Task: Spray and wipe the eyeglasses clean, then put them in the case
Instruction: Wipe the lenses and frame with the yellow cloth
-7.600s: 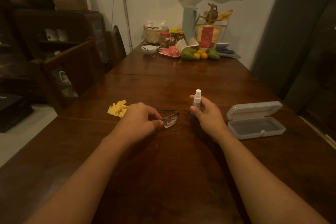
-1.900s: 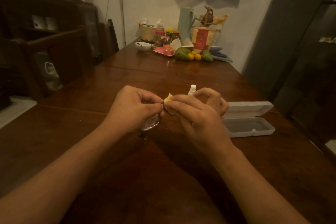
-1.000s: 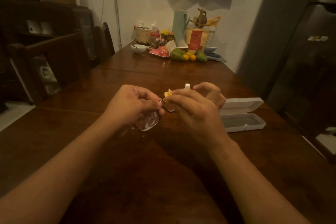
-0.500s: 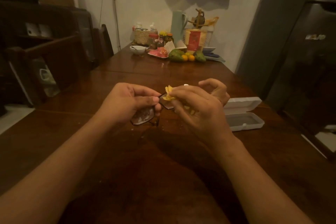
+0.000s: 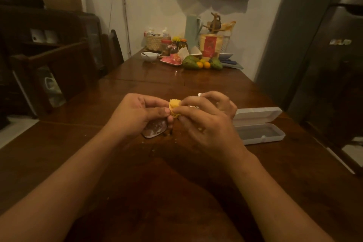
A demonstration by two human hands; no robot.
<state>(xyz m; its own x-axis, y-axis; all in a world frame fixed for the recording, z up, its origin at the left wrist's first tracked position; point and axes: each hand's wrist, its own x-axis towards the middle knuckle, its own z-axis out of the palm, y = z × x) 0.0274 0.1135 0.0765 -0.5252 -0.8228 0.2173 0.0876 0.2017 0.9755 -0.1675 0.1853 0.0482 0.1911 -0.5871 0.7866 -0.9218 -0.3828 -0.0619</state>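
Observation:
My left hand (image 5: 135, 114) grips the eyeglasses (image 5: 155, 128) just above the wooden table (image 5: 176, 192); one wet lens shows below its fingers. My right hand (image 5: 206, 122) pinches a folded yellow cloth (image 5: 173, 106) around the other lens, which is hidden. Only the white tip of the spray bottle (image 5: 199, 94) peeks out behind my right fingers. The grey glasses case (image 5: 259, 125) lies open on the table, to the right of my right hand.
At the table's far end stand a basket, jars, a white bowl (image 5: 149, 56), a pink dish, fruit (image 5: 191, 63) and a pale jug. A dark chair (image 5: 113, 51) and cabinets line the left side. A dark fridge stands to the right.
Since 7.6 s ago the bottle was set down, the cloth taken up and the glasses lifted. In the last second the cloth has kept rubbing the lens between my fingers.

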